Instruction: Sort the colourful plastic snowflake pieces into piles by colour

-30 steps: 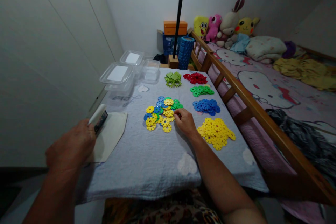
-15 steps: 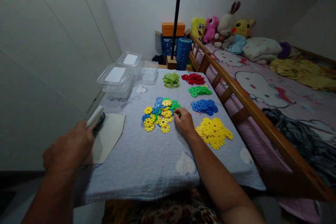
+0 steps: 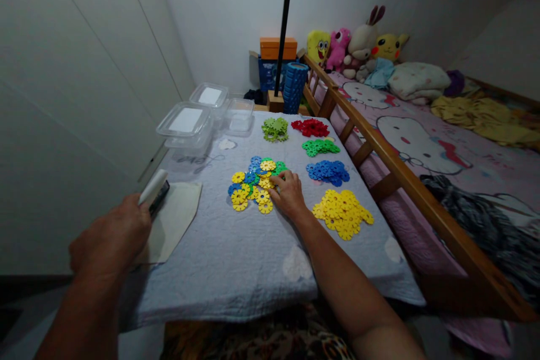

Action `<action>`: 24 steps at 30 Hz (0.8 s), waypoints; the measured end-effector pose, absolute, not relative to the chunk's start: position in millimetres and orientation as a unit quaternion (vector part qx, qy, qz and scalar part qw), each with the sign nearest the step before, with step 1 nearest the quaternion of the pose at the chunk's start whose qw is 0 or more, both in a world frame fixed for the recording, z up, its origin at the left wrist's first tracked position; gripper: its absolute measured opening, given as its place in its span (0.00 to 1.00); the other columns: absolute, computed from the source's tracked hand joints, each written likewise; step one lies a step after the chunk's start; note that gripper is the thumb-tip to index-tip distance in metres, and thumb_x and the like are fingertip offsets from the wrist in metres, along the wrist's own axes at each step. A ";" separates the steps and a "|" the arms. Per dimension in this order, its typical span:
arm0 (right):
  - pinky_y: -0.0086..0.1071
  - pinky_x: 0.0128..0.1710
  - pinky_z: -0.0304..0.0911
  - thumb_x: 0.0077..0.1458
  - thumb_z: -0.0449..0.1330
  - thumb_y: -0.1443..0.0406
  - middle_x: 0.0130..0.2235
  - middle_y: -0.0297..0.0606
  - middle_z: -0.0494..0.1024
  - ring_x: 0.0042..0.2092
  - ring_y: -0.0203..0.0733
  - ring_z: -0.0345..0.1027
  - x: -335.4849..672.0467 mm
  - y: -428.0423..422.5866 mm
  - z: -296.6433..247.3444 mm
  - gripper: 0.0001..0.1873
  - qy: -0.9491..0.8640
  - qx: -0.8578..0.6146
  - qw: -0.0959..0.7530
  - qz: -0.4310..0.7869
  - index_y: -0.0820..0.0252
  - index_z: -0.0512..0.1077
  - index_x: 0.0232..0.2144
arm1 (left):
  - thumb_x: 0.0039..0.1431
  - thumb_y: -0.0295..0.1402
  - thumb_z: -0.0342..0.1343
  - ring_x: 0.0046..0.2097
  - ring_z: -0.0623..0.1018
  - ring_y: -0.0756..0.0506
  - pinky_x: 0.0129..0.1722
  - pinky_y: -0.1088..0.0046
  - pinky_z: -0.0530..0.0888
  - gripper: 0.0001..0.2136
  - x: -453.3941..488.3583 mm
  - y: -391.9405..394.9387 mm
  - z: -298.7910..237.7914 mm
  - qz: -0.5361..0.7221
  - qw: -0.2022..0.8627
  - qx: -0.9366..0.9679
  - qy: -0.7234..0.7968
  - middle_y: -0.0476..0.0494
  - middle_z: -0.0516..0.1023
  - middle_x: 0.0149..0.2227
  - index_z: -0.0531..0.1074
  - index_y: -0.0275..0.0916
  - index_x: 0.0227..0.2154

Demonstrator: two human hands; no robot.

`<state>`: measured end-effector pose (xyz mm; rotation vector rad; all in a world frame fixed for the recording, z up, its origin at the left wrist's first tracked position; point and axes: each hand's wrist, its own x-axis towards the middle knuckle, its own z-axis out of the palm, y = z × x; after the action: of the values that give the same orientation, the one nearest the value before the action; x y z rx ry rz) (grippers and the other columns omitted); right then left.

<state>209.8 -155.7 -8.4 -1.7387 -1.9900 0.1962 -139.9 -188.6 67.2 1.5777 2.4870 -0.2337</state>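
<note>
My right hand (image 3: 289,196) rests on the right side of a mixed pile of yellow, blue and green plastic discs (image 3: 253,183), fingers curled down onto the yellow ones. To its right lie sorted heaps: yellow (image 3: 342,214), blue (image 3: 328,171), green (image 3: 319,147), red (image 3: 311,127) and light green (image 3: 275,129). My left hand (image 3: 110,235) is closed at the table's left edge, on a white and black object (image 3: 154,191) that lies on a pale sheet (image 3: 177,219).
Clear plastic tubs (image 3: 188,124) stand at the table's far left. A wooden bed rail (image 3: 379,149) runs along the right side, with plush toys (image 3: 358,45) on the bed. A black pole (image 3: 284,28) and boxes stand behind the table.
My right hand has shifted a little left and forward onto the mixed pile. The left hand has stayed where it was.
</note>
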 end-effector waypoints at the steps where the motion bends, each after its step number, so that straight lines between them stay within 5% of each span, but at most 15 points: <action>1: 0.42 0.53 0.59 0.58 0.65 0.64 0.49 0.45 0.72 0.51 0.52 0.60 209.6 -155.5 -8.9 0.13 -0.728 -0.636 0.248 0.072 0.54 0.80 0.47 | 0.69 0.48 0.26 0.44 0.81 0.31 0.41 0.52 0.76 0.29 -139.1 -189.5 67.8 -0.080 0.094 0.534 0.836 0.29 0.79 0.48 0.68 0.43 0.56; 10: 0.41 0.52 0.60 0.60 0.64 0.66 0.44 0.44 0.73 0.49 0.50 0.61 211.9 -154.4 -11.5 0.05 -0.740 -0.607 0.283 0.065 0.55 0.81 0.37 | 0.70 0.42 0.27 0.46 0.80 0.31 0.41 0.52 0.75 0.25 -128.1 -193.6 68.8 -0.084 0.101 0.556 0.820 0.28 0.78 0.47 0.70 0.42 0.50; 24: 0.36 0.48 0.63 0.62 0.58 0.66 0.37 0.39 0.78 0.43 0.44 0.69 232.5 -161.6 3.8 0.09 -0.685 -0.581 0.414 0.149 0.56 0.79 0.33 | 0.70 0.42 0.36 0.53 0.75 0.27 0.46 0.51 0.73 0.23 -105.3 -207.9 47.4 -0.100 0.009 0.633 0.768 0.25 0.75 0.52 0.66 0.35 0.56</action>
<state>232.5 -161.6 3.8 -1.4591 -1.7215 0.3742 -105.3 -207.9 47.4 1.9762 2.3975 -0.3124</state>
